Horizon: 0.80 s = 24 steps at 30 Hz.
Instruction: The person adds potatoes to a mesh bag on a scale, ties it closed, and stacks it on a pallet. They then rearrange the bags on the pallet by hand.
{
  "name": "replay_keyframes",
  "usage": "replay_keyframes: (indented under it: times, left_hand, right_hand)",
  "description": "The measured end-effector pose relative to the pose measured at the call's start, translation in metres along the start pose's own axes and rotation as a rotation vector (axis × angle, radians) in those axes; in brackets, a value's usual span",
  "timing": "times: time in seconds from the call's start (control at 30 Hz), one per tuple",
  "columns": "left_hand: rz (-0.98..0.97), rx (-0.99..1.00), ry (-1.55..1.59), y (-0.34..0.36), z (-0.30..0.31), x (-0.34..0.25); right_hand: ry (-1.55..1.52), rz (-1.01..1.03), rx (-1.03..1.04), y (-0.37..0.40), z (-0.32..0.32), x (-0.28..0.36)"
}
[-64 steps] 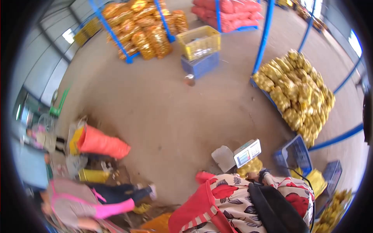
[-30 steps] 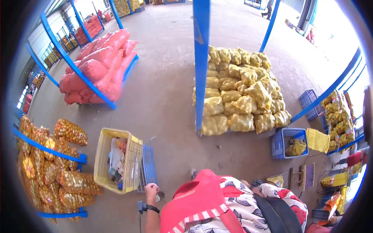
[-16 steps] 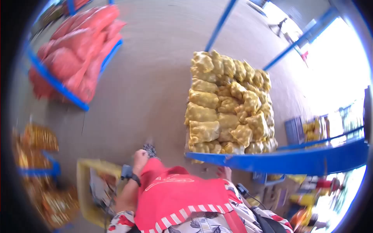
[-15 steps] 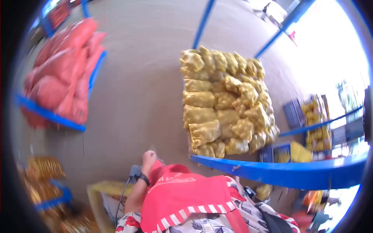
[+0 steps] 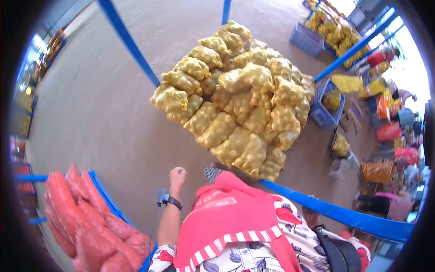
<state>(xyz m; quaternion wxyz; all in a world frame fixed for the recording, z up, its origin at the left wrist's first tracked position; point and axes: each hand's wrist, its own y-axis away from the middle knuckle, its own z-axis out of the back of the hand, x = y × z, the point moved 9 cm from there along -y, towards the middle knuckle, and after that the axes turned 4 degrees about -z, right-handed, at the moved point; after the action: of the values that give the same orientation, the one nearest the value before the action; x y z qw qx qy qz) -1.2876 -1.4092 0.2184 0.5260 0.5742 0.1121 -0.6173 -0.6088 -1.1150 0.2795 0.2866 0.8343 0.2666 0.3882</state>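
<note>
My left hand [image 5: 178,178] hangs in front of the red apron [image 5: 222,204], fingers curled in and nothing visible in them. A dark band and a small grey-blue device are on that wrist. At the blue metal bar [image 5: 349,215], my right hand [image 5: 310,217] shows in part below the bar, with fingertips at its upper edge; the bar hides the rest. Ahead, yellow mesh sacks [image 5: 217,129] of pale round produce lie stacked in a blue-posted rack, apart from my left hand.
Red sacks [image 5: 86,222] fill another blue-framed rack at lower left. Blue crates [image 5: 326,106] and more yellow sacks stand to the right. Several people [image 5: 398,154] are farther right. A blue post [image 5: 129,43] rises at the stack's far left corner.
My view has turned right; the yellow stack now appears rotated and larger, and the red sacks have shifted to the lower left. My left hand stays curled by the apron.
</note>
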Motion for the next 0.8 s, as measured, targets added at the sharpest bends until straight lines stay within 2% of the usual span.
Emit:
replay_keyframes:
  times: [0.07, 0.1, 0.17, 0.2, 0.23, 0.27, 0.3, 0.33, 0.37, 0.4, 0.43, 0.47, 0.53, 0.57, 0.6, 0.63, 0.67, 0.7, 0.73, 0.8]
  left_hand:
    - [0.026, 0.137, -0.071, -0.029, 0.005, 0.011]
    - [0.02, 0.173, -0.099, -0.04, 0.011, 0.007]
    - [0.127, 0.17, 0.025, -0.062, 0.017, -0.003]
    - [0.127, 0.2, 0.021, -0.08, 0.017, -0.018]
    - [0.141, 0.222, -0.015, -0.1, 0.022, -0.03]
    - [0.151, 0.248, -0.056, -0.126, 0.027, -0.042]
    - [0.13, 0.297, -0.082, -0.16, 0.024, -0.052]
    - [0.131, 0.334, -0.09, -0.198, 0.019, -0.058]
    - [-0.005, 0.386, -0.208, -0.243, 0.008, -0.074]
    - [-0.147, 0.439, -0.326, -0.293, -0.007, -0.091]
    - [-0.301, 0.535, -0.467, -0.339, -0.038, -0.115]
    - [-0.435, 0.629, -0.617, -0.375, -0.062, -0.132]
    - [-0.494, 0.704, -0.692, -0.446, -0.125, -0.154]
    - [-0.51, 0.738, -0.678, -0.468, -0.161, -0.175]
    - [-0.665, 0.762, -0.631, -0.484, -0.201, -0.208]
    - [-0.662, 0.802, -0.496, -0.492, -0.236, -0.24]
    - [-0.718, 0.832, -0.431, -0.504, -0.273, -0.261]
    - [-0.754, 0.861, -0.467, -0.522, -0.312, -0.265]
    - [-0.742, 0.851, -0.498, -0.529, -0.342, -0.277]
    - [-0.811, 0.912, -0.539, -0.547, -0.41, -0.273]
  right_hand:
    - [0.199, 0.119, 0.189, -0.004, 0.011, -0.003]
    - [0.172, 0.136, 0.157, 0.01, -0.001, -0.021]
    - [-0.148, 0.175, -0.389, 0.046, -0.017, -0.039]
    - [-0.121, 0.005, -0.176, 0.033, 0.034, -0.071]
    - [-0.055, -0.157, 0.042, 0.031, 0.031, -0.104]
    - [0.175, -0.302, -0.492, 0.03, 0.088, -0.148]
    - [0.392, -0.45, -1.028, 0.04, 0.062, -0.189]
    - [0.572, -0.467, -0.767, -0.003, -0.005, -0.211]
    - [0.685, -0.396, -0.711, -0.038, -0.138, -0.212]
    - [0.758, -0.243, -0.499, -0.101, -0.197, -0.225]
    - [0.9, -0.214, -0.269, -0.163, -0.26, -0.231]
    - [1.063, -0.116, -0.324, -0.216, -0.306, -0.226]
    - [1.277, 0.264, -0.227, -0.333, -0.385, -0.204]
    - [1.387, 0.152, -0.224, -0.378, -0.427, -0.191]
    - [1.506, 0.28, -0.186, -0.444, -0.419, -0.176]
    - [1.662, 0.383, -0.242, -0.464, -0.469, -0.15]
    - [1.742, 0.517, -0.252, -0.516, -0.471, -0.127]
    - [1.874, 0.668, -0.326, -0.523, -0.514, -0.103]
    - [1.984, 0.711, -0.421, -0.549, -0.525, -0.085]
    - [2.105, 0.668, -0.421, -0.605, -0.52, -0.065]
